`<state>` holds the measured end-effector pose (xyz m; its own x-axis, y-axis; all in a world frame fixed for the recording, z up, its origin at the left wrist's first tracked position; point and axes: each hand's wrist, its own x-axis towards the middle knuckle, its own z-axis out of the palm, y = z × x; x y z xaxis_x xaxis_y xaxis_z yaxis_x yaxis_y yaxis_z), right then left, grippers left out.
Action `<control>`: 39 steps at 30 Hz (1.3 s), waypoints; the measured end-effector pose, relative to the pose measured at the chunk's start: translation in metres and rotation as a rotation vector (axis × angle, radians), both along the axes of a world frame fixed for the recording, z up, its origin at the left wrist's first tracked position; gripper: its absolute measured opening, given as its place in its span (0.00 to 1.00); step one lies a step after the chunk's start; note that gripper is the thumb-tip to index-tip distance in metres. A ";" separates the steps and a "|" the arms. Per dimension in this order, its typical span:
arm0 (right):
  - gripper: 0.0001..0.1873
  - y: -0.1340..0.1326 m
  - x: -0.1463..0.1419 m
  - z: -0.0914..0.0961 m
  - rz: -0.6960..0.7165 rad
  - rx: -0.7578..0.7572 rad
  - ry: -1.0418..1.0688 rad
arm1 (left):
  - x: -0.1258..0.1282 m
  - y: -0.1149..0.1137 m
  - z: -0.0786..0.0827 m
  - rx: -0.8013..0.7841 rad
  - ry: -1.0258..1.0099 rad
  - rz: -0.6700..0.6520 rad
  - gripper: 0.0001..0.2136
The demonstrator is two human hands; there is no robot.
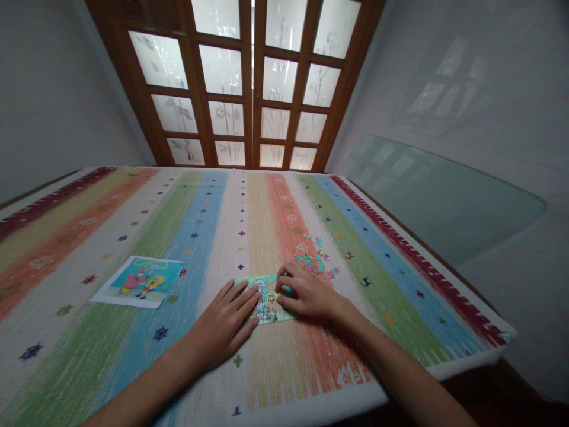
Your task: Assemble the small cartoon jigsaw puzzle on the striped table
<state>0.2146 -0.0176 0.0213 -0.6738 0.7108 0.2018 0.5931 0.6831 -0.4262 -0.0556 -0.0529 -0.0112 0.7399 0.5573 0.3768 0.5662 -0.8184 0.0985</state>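
left hand (222, 325) flat on left edge of puzzle (268, 307); right hand (307, 294) curled on its right, grip unclear; loose pieces (316, 260) just beyond

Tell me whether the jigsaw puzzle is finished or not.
Unfinished: loose pieces lie scattered on the cloth beyond the puzzle, apart from it.

Place: a room in a home.
Table cover: bright striped cloth (200, 219) with small stitched motifs, under the left hand (224, 326) and right hand (306, 295).
Pastime: cartoon jigsaw (267, 311) between the two hands; cartoon picture card (140, 281) left of the left hand.
Doors: wood-framed double doors (253, 89) with frosted, plant-etched panes, well beyond both hands.
Walls: plain white walls (44, 89) on either side.
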 end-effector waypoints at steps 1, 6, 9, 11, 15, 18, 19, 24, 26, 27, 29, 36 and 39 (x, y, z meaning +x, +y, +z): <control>0.02 0.000 0.000 0.000 -0.001 -0.001 -0.001 | 0.000 0.000 0.000 0.003 0.001 -0.002 0.21; 0.04 -0.002 -0.002 -0.002 0.006 0.021 -0.009 | 0.000 0.001 -0.002 0.010 -0.011 -0.005 0.22; 0.06 0.001 0.001 -0.003 0.009 0.041 -0.014 | 0.000 0.001 -0.002 0.019 -0.018 -0.012 0.23; 0.07 0.007 0.007 -0.003 -0.040 0.078 -0.027 | -0.001 0.001 -0.002 0.028 -0.013 -0.016 0.23; 0.09 0.024 0.037 0.000 -0.248 0.207 -0.110 | -0.001 0.001 -0.003 0.056 -0.001 -0.014 0.21; 0.10 0.036 0.065 0.002 -0.489 0.245 -0.181 | -0.001 0.001 -0.004 0.063 0.002 -0.015 0.20; 0.10 0.038 0.073 0.003 -0.553 0.243 -0.208 | -0.002 0.001 -0.004 0.060 0.002 -0.014 0.20; 0.11 0.044 0.093 -0.002 -0.713 0.128 -0.338 | -0.002 0.001 -0.004 0.038 -0.017 -0.017 0.21; 0.11 0.046 0.094 -0.006 -0.715 0.093 -0.346 | -0.002 0.001 -0.004 0.033 -0.020 -0.015 0.21; 0.11 0.047 0.094 -0.008 -0.713 0.088 -0.335 | -0.002 0.001 -0.003 0.032 -0.021 -0.013 0.21; 0.10 0.050 0.094 -0.012 -0.709 0.094 -0.301 | -0.002 0.001 -0.003 0.035 -0.021 -0.014 0.21; 0.04 0.057 0.094 -0.014 -0.719 0.069 -0.054 | -0.001 0.000 -0.002 0.067 0.029 -0.009 0.20; 0.04 0.054 0.088 -0.006 -0.744 0.027 0.146 | 0.000 0.000 -0.001 0.090 0.045 -0.003 0.19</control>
